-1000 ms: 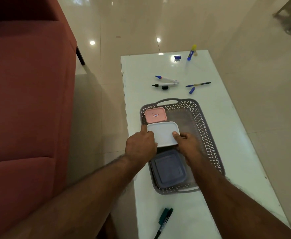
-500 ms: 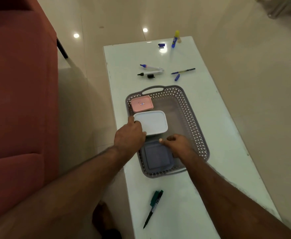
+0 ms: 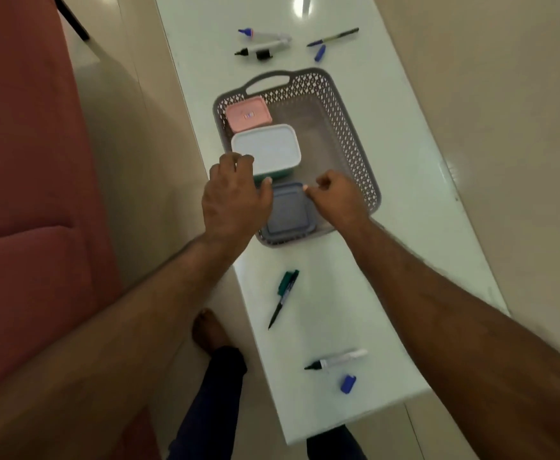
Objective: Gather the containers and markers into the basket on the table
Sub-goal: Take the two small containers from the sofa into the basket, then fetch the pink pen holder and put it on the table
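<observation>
A grey lattice basket [image 3: 355,144] sits on the white table [image 3: 405,180]. Along its left side lie a pink container [image 3: 247,114], a white-lidded container with a teal base [image 3: 268,147] and a blue-grey container [image 3: 288,210]. My left hand [image 3: 235,197] grips the near left corner of the white-lidded container, which rests in the basket. My right hand [image 3: 335,197] hovers over the blue-grey container, its fingers curled on nothing. A green marker [image 3: 283,295] and a white marker [image 3: 336,360] lie nearer me. Two white markers [image 3: 263,41] and a blue pen [image 3: 333,37] lie beyond the basket.
Loose caps lie on the table: a blue cap [image 3: 348,384] at the near end, a black cap [image 3: 263,55] and another blue cap [image 3: 319,53] at the far end. A red sofa [image 3: 29,194] stands close on the left. My leg and bare foot [image 3: 209,333] show below the table's left edge.
The white-lidded container has been set down in the basket between the pink and blue-grey ones. My right hand has let go and drawn back. The view has tilted down, showing the near markers.
</observation>
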A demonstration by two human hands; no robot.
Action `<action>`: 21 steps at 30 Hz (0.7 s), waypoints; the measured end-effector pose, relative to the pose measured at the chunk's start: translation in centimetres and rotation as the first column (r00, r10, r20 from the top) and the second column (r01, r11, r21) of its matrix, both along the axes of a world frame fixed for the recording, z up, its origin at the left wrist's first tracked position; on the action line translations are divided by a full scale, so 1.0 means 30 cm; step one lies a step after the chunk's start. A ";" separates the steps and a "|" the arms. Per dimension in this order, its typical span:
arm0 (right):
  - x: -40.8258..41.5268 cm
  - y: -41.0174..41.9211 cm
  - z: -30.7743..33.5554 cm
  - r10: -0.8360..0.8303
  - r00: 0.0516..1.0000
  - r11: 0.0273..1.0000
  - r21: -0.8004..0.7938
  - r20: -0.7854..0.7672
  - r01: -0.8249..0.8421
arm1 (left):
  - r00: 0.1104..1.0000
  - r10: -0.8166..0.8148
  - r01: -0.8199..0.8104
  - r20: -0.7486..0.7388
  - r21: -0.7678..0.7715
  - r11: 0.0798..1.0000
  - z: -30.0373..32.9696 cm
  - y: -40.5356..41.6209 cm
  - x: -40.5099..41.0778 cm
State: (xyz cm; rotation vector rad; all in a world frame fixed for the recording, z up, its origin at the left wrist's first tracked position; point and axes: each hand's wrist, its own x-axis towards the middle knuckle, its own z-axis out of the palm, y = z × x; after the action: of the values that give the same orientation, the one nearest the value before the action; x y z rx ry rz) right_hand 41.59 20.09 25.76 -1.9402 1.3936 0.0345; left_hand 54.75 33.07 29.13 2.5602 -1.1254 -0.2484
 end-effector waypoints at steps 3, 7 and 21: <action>-0.060 0.057 0.087 -0.001 0.992 1.000 -0.031 0.128 0.005 | 0.995 -0.006 0.001 -0.104 -0.045 0.999 0.028 0.090 -0.139; -0.230 0.182 0.203 -0.012 0.975 0.999 -0.037 0.223 0.021 | 0.972 -0.021 0.019 -0.236 -0.012 1.000 0.066 0.308 -0.337; -0.746 0.323 0.824 0.230 0.972 0.973 -0.028 0.054 -0.229 | 0.971 -0.199 0.223 -0.135 0.193 0.956 0.736 0.324 -0.629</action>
State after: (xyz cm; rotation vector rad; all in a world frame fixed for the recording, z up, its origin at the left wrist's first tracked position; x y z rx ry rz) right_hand 19.21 29.78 50.49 -2.0953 1.1312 0.0732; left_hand 35.87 42.79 51.22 2.5590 -1.3958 -0.5863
